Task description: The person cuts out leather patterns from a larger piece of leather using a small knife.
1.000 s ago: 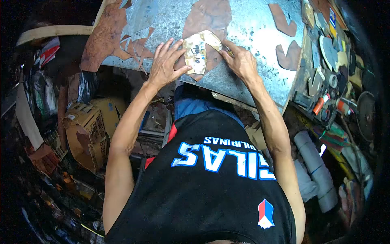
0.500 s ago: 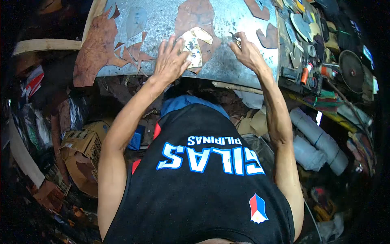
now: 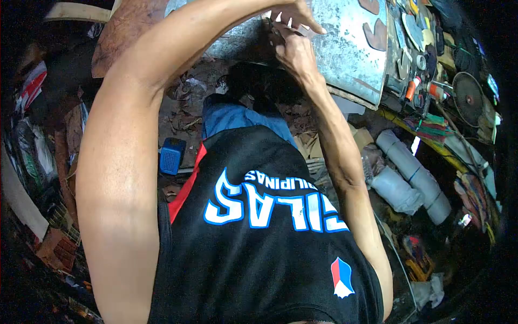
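Note:
My left hand [image 3: 295,12] reaches across at the top edge of the view, partly cut off. Its fingers are spread and lie over a whitish piece [image 3: 304,30], which shows between and beside them. Just below it, my right hand [image 3: 297,53] is closed on a small dark pointed tool [image 3: 273,33], mostly hidden by the fingers. Both hands are close together above the metal-topped table [image 3: 345,67]. A large brown leather sheet [image 3: 120,38] hangs over the table's left edge, partly behind my left forearm.
Brown cut leather pieces [image 3: 376,35] lie at the table's right. Beyond it stand shelves with flat templates [image 3: 413,31], an orange-and-white bottle [image 3: 412,89] and a round fan [image 3: 467,97]. Grey rolls [image 3: 413,175] lie at right; a blue basket [image 3: 172,156] sits at lower left.
My left hand has swung up and to the right across the table. My right hand has moved left and is now just below it. The view has shifted a little.

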The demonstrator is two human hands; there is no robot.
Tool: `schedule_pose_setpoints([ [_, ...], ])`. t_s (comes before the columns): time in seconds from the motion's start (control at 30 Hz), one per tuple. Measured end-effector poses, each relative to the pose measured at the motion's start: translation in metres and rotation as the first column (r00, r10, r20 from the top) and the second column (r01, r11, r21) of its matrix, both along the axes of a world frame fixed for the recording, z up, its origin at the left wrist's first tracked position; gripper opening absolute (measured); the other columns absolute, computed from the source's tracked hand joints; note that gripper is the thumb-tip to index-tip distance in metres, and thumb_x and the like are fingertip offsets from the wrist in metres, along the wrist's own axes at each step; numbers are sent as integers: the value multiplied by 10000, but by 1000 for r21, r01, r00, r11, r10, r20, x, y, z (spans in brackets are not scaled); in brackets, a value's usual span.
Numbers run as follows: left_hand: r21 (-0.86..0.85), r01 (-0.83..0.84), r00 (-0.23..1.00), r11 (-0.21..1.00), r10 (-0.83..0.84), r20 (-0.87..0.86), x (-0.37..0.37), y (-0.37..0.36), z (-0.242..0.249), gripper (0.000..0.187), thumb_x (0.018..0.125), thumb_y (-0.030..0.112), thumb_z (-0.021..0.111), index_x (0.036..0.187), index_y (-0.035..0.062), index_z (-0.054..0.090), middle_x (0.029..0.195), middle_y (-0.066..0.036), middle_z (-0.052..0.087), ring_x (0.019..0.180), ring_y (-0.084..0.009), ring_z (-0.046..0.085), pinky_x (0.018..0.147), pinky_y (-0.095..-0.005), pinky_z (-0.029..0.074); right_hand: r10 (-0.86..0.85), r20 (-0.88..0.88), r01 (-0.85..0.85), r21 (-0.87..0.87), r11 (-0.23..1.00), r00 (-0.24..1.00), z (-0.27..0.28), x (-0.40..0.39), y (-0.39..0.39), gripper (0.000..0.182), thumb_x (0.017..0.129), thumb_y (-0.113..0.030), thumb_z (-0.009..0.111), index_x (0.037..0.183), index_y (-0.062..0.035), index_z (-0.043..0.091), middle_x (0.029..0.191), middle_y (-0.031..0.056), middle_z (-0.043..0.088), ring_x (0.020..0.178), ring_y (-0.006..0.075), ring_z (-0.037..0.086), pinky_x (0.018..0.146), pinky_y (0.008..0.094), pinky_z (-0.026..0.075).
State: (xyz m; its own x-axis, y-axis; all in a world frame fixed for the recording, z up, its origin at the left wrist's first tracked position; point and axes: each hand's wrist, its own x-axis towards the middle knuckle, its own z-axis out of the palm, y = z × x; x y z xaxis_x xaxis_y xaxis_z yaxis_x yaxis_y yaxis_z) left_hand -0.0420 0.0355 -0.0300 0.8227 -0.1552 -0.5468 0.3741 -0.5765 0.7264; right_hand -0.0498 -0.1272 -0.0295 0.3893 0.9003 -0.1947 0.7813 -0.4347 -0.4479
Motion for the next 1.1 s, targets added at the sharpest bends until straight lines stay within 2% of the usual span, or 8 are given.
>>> schedule_pose_setpoints([
  [0.2,-58,75,994,995,-79,-70,12,-4,-8,505,903,519,526,1166,120,688,1193,-127,670,1056,-301,647,887,-459,505,24,144,-39,106,994,989,-18,-4,9,542,837,-135,618,1369,-194,533,1092,279,634,941,435,636,835,489,525],
  [0.33,-61,110,990,992,-115,-87,13,-6,-10,490,905,504,527,1173,125,685,1202,-121,667,1063,-300,644,892,-465,500,51,121,-58,57,997,991,-18,-3,11,507,860,-150,611,1361,-186,542,1051,279,641,919,436,637,821,492,521],
  [0.4,-57,127,987,990,-132,-91,13,-7,-11,483,906,496,527,1176,127,683,1206,-118,665,1067,-300,643,894,-468,498,39,180,-73,188,979,983,-19,-5,11,416,889,-167,593,1305,-164,585,1017,269,652,913,437,638,804,496,518],
  [0.6,-22,165,982,986,-166,-87,13,-11,-11,462,910,474,528,1186,135,678,1219,-109,659,1078,-298,639,901,-477,491,-9,193,-24,172,985,981,-23,-8,14,315,914,-195,575,1218,-139,637,989,263,661,885,436,646,770,505,517],
  [0.7,19,183,980,983,-180,-84,12,-13,-12,452,911,462,529,1190,138,676,1226,-105,657,1083,-298,637,904,-481,487,-55,121,43,103,994,991,-20,-11,17,306,906,-197,581,1200,-140,645,985,254,666,864,434,652,746,500,524],
  [0.83,83,222,972,971,-215,-92,12,-14,-12,440,913,447,529,1197,143,673,1235,-99,653,1091,-297,634,908,-487,482,-3,106,-5,76,997,994,-18,-7,6,306,895,-185,582,1187,-124,650,992,249,666,865,430,654,741,492,533],
  [1.0,247,363,930,898,-335,-150,2,-14,-17,425,916,428,530,1205,149,669,1246,-92,649,1100,-296,631,914,-495,476,-40,53,48,-160,986,998,-2,-14,-14,308,868,-130,586,1163,-68,652,950,270,660,881,425,653,748,478,534],
  [1.1,437,480,875,760,-453,-174,-20,-16,-26,416,918,417,531,1210,153,666,1252,-87,646,1105,-295,629,917,-499,473,-66,44,66,6,998,997,-4,-22,-29,291,865,-116,597,1142,-52,658,968,272,659,893,433,648,756,473,532],
])
